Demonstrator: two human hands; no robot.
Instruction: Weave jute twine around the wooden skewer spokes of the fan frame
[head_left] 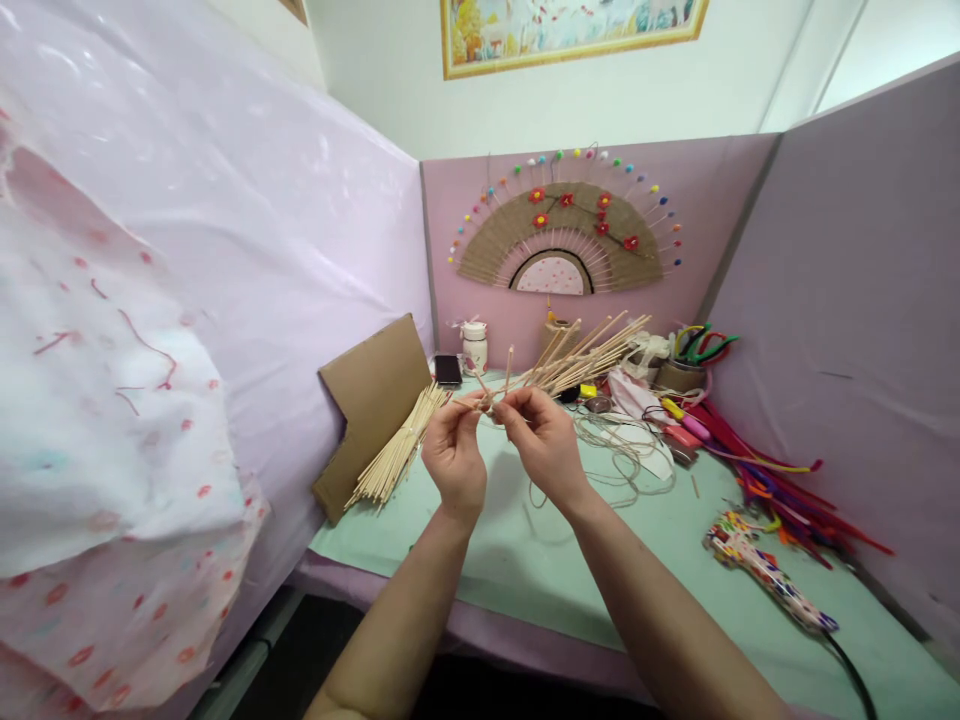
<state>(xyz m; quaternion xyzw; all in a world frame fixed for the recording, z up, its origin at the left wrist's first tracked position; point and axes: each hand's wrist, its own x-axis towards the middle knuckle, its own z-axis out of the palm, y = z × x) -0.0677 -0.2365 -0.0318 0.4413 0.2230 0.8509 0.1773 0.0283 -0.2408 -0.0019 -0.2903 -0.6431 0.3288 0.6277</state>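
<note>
Thin wooden sticks (510,362) poke up and sideways from between my fingertips, above the table. My left hand (456,450) is closed in a pinch on these sticks from the left. Facing it, my right hand (546,445) pinches at the same spot, its fingertips almost touching the left ones. Something like twine seems to wrap the sticks where they meet, but the fingers cover most of it. Loose loops of thin twine (626,470) lie on the table beside and behind my right hand.
A tied bundle of sticks (396,450) leans by folded cardboard (382,400). More long sticks (592,355) fan out behind my right hand. Rightward lie pipe cleaners (765,480), a patterned glue gun (772,575) with a cord, and a pot (679,376) with scissors. A decorated fan (562,220) hangs behind.
</note>
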